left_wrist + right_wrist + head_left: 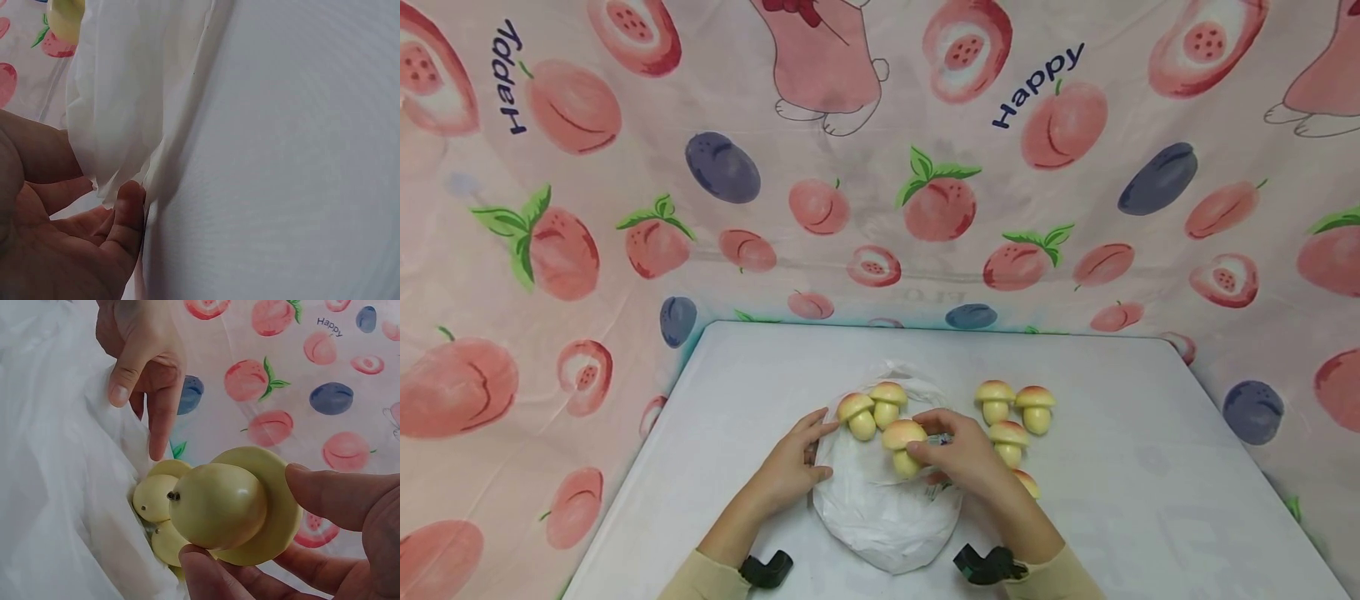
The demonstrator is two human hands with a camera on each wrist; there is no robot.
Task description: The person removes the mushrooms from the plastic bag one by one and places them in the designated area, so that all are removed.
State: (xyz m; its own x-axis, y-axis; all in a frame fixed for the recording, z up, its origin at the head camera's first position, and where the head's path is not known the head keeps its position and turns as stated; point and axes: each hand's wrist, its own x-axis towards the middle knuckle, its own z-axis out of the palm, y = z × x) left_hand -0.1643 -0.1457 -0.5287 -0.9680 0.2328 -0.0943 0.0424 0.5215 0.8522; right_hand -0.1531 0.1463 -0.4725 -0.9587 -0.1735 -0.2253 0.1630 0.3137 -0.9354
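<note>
My right hand [958,454] pinches a toy mushroom [904,442] with a yellow stem and orange-tinted cap, held over a white plastic bag [887,525]. Two more mushrooms [872,408] lie at the bag's far left part. In the right wrist view, the held mushroom [219,506] shows its rounded stem end, with thumb and fingers at the cap and stem. My left hand [790,462] is at the bag's left edge, thumb and fingers apart. In the left wrist view, the bag [131,94] passes between its thumb and fingers, a fingertip [131,197] right at the plastic.
Several mushrooms [1007,437] stand on the white table [1150,500] right of the bag, one partly hidden by my right forearm. A fruit-print cloth [880,225] hangs behind the table. Black devices [767,569] sit at both wrists.
</note>
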